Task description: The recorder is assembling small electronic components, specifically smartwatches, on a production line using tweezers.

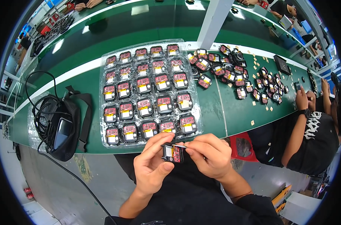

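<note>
My left hand (149, 168) is closed round a small black square housing (169, 153), tilted, its inside facing up. A red circuit board, a white block and a strip of yellow tape show in it. My right hand (210, 153) pinches a thin metal tool, seemingly tweezers (180, 146), whose tip meets the upper edge of the housing. Just beyond both hands lies a clear plastic tray (148, 44) holding rows of similar housings, each with red board, white block and yellow tape. My fingers partly cover the housing and the tool.
A black mesh bag (67, 138) with cables and a strap sits left on the green table (215, 112). Loose housings (230, 71) lie heaped at right, with small tan pieces scattered among them. A black box (282, 64) and a co-worker (313, 138) are farther right; a white post (214, 24) stands behind.
</note>
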### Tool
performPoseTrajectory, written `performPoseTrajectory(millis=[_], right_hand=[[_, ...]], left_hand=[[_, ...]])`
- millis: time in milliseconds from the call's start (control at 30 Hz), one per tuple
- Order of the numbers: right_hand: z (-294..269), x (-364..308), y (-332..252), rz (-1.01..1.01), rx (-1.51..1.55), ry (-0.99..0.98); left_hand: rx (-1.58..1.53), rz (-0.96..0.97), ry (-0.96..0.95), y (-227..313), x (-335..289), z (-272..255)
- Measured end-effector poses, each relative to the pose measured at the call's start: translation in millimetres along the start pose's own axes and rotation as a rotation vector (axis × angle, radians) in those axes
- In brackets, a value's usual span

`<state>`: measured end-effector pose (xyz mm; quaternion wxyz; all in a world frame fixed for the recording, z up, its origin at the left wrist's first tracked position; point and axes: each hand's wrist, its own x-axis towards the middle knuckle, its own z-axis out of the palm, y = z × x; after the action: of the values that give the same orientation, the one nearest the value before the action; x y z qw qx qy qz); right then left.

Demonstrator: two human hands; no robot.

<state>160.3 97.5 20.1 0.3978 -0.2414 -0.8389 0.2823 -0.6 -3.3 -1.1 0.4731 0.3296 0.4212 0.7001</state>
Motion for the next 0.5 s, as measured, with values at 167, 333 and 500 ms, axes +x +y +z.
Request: performPoseTrajectory(millis=[167, 333, 500], right_hand=[[15, -11, 0, -0.021, -0.112, 0.116], [12, -9, 0, -0.087, -0.175, 0.097], [-2, 3, 7, 0.064, 0.094, -0.059]], left_hand=[[0.004, -0.047, 0.058, -3, -3, 4], [-0.016, 0.012, 0.083, -5, -5, 7], [0.04, -0.002, 0.084, 3, -3, 6]])
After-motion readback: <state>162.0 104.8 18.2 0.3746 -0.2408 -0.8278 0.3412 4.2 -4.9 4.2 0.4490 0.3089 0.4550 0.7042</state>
